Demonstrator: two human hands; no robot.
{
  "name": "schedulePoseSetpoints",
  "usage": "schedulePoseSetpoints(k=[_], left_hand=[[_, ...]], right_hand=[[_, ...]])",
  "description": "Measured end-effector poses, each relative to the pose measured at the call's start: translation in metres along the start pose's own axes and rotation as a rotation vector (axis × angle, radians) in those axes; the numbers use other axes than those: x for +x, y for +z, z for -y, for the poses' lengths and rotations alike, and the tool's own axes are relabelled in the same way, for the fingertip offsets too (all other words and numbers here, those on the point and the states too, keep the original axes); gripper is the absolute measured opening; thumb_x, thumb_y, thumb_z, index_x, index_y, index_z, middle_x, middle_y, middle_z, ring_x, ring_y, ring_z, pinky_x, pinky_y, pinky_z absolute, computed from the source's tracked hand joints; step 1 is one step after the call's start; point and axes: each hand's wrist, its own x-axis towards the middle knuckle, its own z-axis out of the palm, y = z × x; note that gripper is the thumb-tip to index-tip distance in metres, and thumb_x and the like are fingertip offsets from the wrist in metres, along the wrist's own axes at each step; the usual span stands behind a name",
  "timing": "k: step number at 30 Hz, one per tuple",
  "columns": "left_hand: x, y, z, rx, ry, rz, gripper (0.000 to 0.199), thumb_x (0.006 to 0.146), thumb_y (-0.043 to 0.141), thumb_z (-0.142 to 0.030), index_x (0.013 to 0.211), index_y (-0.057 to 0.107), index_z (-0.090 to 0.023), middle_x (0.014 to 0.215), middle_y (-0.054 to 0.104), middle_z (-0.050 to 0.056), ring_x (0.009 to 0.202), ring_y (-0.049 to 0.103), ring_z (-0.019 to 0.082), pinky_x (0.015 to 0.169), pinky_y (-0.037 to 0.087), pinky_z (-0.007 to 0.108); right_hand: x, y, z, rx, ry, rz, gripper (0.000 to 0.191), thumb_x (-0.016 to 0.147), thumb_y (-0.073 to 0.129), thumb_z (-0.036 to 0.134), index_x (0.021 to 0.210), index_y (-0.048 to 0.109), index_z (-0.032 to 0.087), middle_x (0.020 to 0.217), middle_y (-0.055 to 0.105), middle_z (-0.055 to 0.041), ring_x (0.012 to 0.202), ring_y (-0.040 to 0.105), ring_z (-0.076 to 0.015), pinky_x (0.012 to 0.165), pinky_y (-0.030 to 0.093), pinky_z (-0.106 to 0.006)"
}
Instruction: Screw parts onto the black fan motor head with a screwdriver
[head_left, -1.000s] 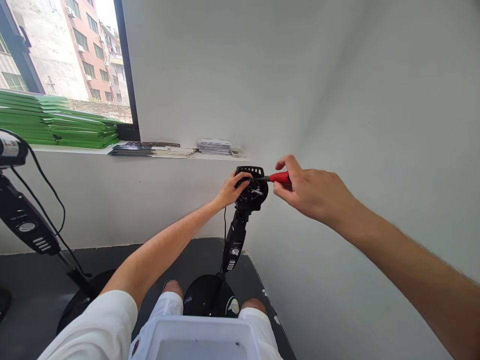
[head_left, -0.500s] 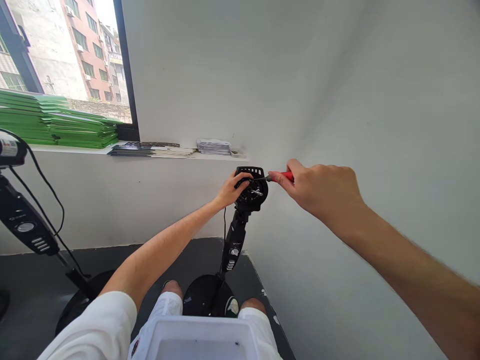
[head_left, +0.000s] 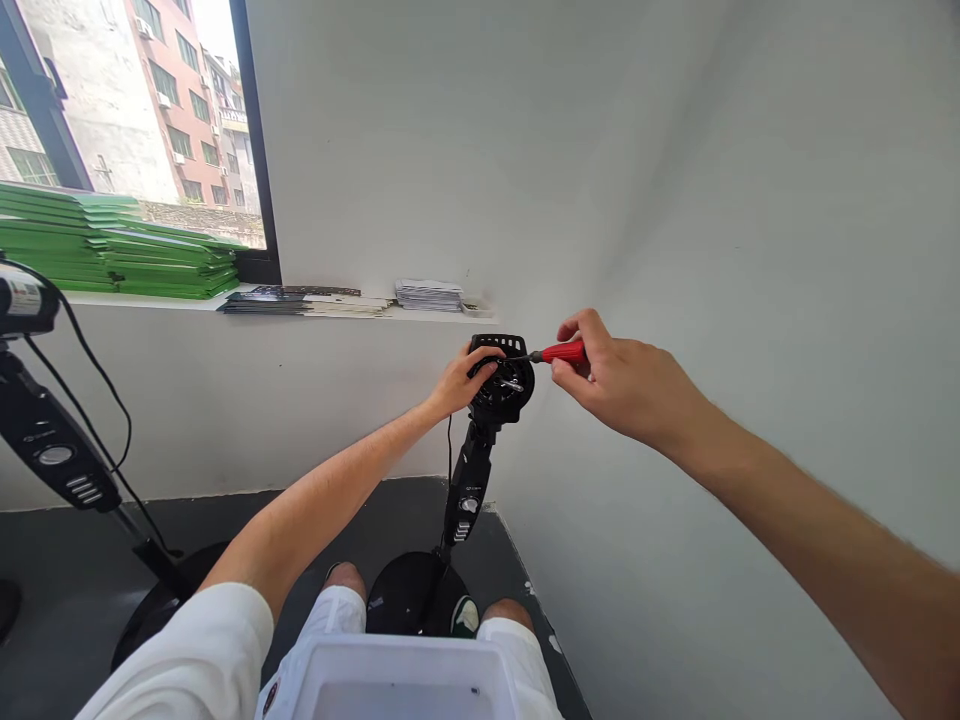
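A black pedestal fan [head_left: 469,480] without a grille or blades stands before me, its open motor head [head_left: 504,402] facing me with a metal shaft in the middle. My left hand [head_left: 457,382] grips the upper left of that head, thumb and fingers pinching at its front. What lies under the fingertips is too small to make out. From the right, my right hand [head_left: 611,375] holds a screwdriver [head_left: 564,352] by its red handle between thumb and curled fingers. Its thin shaft points left, and the tip reaches the head beside my left fingertips.
A white plastic tray [head_left: 409,650] rests on my lap, with a small dark bit inside. Another black fan stand [head_left: 56,440] with a looping cord is at left. Green folders [head_left: 150,255] and paper stacks [head_left: 429,294] lie on the window ledge. Walls close in ahead and right.
My right hand has shifted slightly left and loosened or turned its fingers around the screwdriver handle, so more red shows. My left hand stays on the fan head.
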Motion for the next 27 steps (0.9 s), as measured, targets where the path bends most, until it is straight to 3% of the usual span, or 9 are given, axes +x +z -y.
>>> schedulePoseSetpoints(k=[3, 11, 17, 20, 24, 27], left_hand=[[0.000, -0.001, -0.001, -0.005, -0.011, 0.003, 0.021, 0.098, 0.051, -0.024, 0.112, 0.067, -0.023, 0.117, 0.064, 0.007, 0.114, 0.060, 0.022, 0.105, 0.049, 0.040], [0.001, 0.003, 0.002, -0.016, -0.002, 0.007, 0.021, 0.098, 0.052, -0.025, 0.112, 0.067, -0.023, 0.117, 0.064, 0.007, 0.114, 0.061, 0.023, 0.103, 0.050, 0.040], [0.000, 0.002, 0.001, -0.002, -0.013, 0.001, 0.021, 0.098, 0.051, -0.025, 0.112, 0.067, -0.023, 0.118, 0.064, 0.007, 0.114, 0.061, 0.022, 0.103, 0.050, 0.040], [0.000, 0.003, 0.001, -0.008, -0.013, 0.002, 0.021, 0.098, 0.052, -0.024, 0.112, 0.067, -0.023, 0.117, 0.064, 0.007, 0.112, 0.061, 0.022, 0.102, 0.051, 0.039], [0.001, 0.003, 0.001, -0.006, -0.009, -0.008, 0.020, 0.098, 0.052, -0.023, 0.110, 0.067, -0.023, 0.117, 0.064, 0.007, 0.111, 0.062, 0.022, 0.102, 0.051, 0.039], [0.000, 0.003, 0.001, -0.010, -0.004, -0.006, 0.020, 0.098, 0.052, -0.023, 0.111, 0.067, -0.023, 0.117, 0.064, 0.007, 0.112, 0.061, 0.022, 0.102, 0.050, 0.039]], right_hand=[[0.000, 0.001, -0.004, 0.085, -0.059, 0.047, 0.020, 0.093, 0.040, 0.042, 0.105, 0.043, 0.025, 0.086, 0.074, -0.0017, 0.060, 0.058, -0.0179, 0.058, 0.036, -0.029], [-0.006, 0.008, 0.005, -0.259, 0.046, -0.130, 0.053, 0.102, 0.025, 0.059, 0.109, 0.055, 0.016, 0.058, 0.060, -0.0017, 0.046, 0.044, -0.0166, 0.052, 0.026, -0.030], [-0.006, 0.007, 0.002, -0.373, 0.105, -0.152, 0.079, 0.093, 0.010, 0.076, 0.083, 0.063, 0.019, 0.050, 0.051, -0.0041, 0.048, 0.041, -0.0171, 0.053, 0.025, -0.031], [-0.006, 0.005, 0.003, -0.314, 0.148, -0.142, 0.074, 0.093, 0.016, 0.077, 0.074, 0.059, 0.020, 0.053, 0.054, -0.0057, 0.050, 0.046, -0.0184, 0.055, 0.026, -0.032], [-0.006, 0.004, 0.000, -0.024, 0.055, -0.052, 0.038, 0.096, 0.035, 0.054, 0.106, 0.053, 0.022, 0.076, 0.071, -0.0043, 0.056, 0.055, -0.0180, 0.057, 0.035, -0.031], [-0.006, 0.007, -0.005, 0.143, -0.082, 0.002, 0.032, 0.096, 0.039, 0.044, 0.118, 0.045, 0.023, 0.102, 0.076, -0.0056, 0.060, 0.059, -0.0153, 0.061, 0.041, -0.029]])
